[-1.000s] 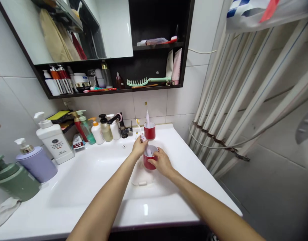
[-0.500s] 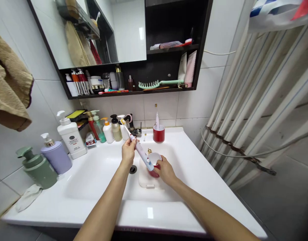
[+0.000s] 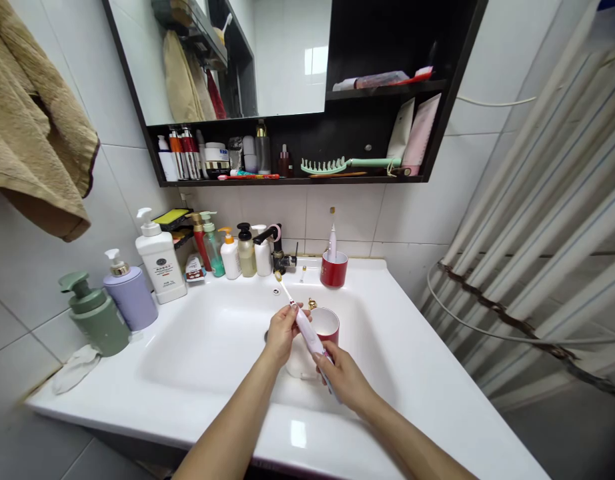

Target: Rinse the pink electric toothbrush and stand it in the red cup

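Over the white sink [image 3: 187, 360] I hold a pale pink electric toothbrush [image 3: 308, 332], its head pointing up and away toward the faucet. The fingers of my left hand [image 3: 281, 331] are closed around its upper part near the neck. My right hand [image 3: 345, 375] grips the lower end of the handle. Just beyond my hands a red cup [image 3: 331, 327] with a white inside stands in the basin, partly hidden by the toothbrush and my right hand. A whitish flat object [image 3: 301, 363] lies beneath it, mostly covered.
Another red cup [image 3: 334, 272] holding a similar toothbrush [image 3: 332, 241] stands on the sink's back ledge. Beside it is a black faucet [image 3: 280, 253]. Several pump bottles [image 3: 246, 253] line the back left. A dark mirror cabinet [image 3: 267, 153] hangs above; white pipes [image 3: 537, 220] run at right.
My right hand has let go of the red cup in the basin and now grips the toothbrush's lower handle. My left hand still holds the toothbrush. The camera view has shifted.
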Tool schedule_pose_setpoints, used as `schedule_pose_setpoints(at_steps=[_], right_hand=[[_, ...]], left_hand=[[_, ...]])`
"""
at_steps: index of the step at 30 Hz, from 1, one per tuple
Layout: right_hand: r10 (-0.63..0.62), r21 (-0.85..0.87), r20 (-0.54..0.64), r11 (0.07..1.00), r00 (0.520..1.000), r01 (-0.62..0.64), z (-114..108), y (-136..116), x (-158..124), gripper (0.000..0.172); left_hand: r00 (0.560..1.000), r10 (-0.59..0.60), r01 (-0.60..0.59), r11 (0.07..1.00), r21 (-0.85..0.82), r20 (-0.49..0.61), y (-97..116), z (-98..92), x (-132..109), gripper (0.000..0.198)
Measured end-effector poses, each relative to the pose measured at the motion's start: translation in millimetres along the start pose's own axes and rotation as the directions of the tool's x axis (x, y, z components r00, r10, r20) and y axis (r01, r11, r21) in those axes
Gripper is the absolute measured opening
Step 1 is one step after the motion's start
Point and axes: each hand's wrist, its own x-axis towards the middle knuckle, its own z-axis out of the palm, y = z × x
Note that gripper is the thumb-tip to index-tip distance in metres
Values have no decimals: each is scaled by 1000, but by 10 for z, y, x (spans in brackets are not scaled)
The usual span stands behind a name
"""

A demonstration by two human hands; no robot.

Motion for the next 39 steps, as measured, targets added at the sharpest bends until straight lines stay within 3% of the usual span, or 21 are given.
schedule_pose_setpoints(at_steps=[8,13,18,24,28,33,39], right_hand=[[48,-55,71,998,996,-44,46,45,-12,21],[169,140,276,967,946,-214,44,-22,-33,27],[44,-92,95,995,995,-35,47,-3,-27,21],[83,-88,129,994,988,-72,64,39,-31,23],[166,-20,209,986,964,-166,49,16,-31,24],[73,-150,113,987,991,-56,36,31,-20,21],[128,-112,159,988,979,-111,-5,23,-44,23]], left_hand=[[985,33,-50,995,-92,-171,23,-114,78,15],[978,16,-50,986,-157,-209,11,-95,75,10],[974,71,-112,977,-182,-217,17,-103,95,10],[975,58,-97,980,-175,-213,-2,-147,129,9],[969,36,-83,979,-186,-245,-17,-153,140,5],[961,36,-87,980,-179,-274,-15,-144,145,3],[943,33,-74,991,-113,-331,28,-207,193,4]])
